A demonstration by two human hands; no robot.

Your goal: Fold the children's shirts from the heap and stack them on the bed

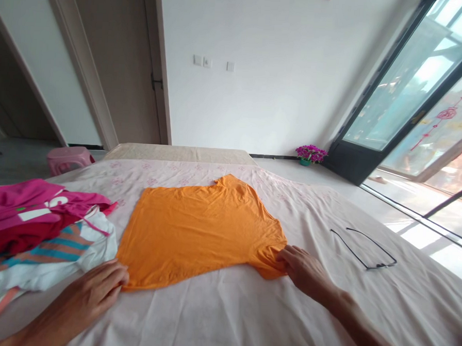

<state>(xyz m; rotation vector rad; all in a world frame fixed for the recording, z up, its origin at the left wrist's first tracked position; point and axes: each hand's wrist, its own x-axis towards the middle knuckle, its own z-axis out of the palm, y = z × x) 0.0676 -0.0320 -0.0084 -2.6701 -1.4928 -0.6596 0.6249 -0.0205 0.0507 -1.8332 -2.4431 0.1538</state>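
Observation:
An orange T-shirt [201,223] lies spread sideways on the pale sheet, its hem toward the left and its shoulder end toward the right. At the near hem corner, my left hand [99,285] is closed on the cloth with bent fingers. My right hand [299,264] pinches the shirt at its right end, beside the near sleeve, where the fabric gathers in creases. The fingertips of both hands are partly hidden. One sleeve points away from me at the far side.
Left of the shirt is a pile of clothes [38,225], pink, red and striped white. Eyeglasses [381,266] rest on the sheet [207,321] at right. Beyond stand a pink stool [69,157], a pot of purple flowers [311,153] and a glass door [390,98].

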